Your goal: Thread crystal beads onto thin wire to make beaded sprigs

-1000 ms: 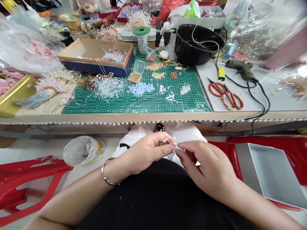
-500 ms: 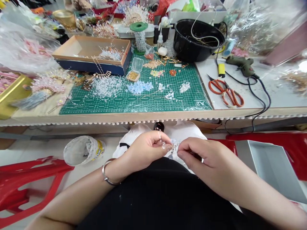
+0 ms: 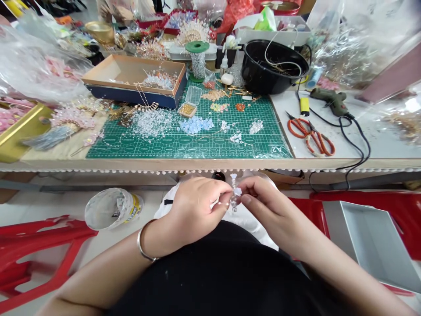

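Note:
Over my lap, my left hand (image 3: 200, 206) pinches a beaded ornament (image 3: 234, 195) of clear beads and pale petals, with a few beads showing by its fingers. On the other side my right hand (image 3: 266, 199) is closed, thumb and fingertips pinched against the same ornament. The exact grip points are partly hidden. On the green cutting mat (image 3: 194, 147) beyond lie pale blue petals (image 3: 196, 125), a heap of clear beads (image 3: 153, 123), and small clear pieces (image 3: 255, 127).
Orange-handled pliers (image 3: 317, 142) and a glue gun (image 3: 329, 98) with a cord lie at right. A spool (image 3: 197, 61), an open box (image 3: 134, 81) and a black basin (image 3: 274, 66) stand at the back. Below are a white bucket (image 3: 112, 208) and red stools (image 3: 39, 254).
The ornament now stands more upright between my hands, a pale petal at its top. My left hand has turned back-up, and my right fingers have moved in closer. The view has tilted slightly up.

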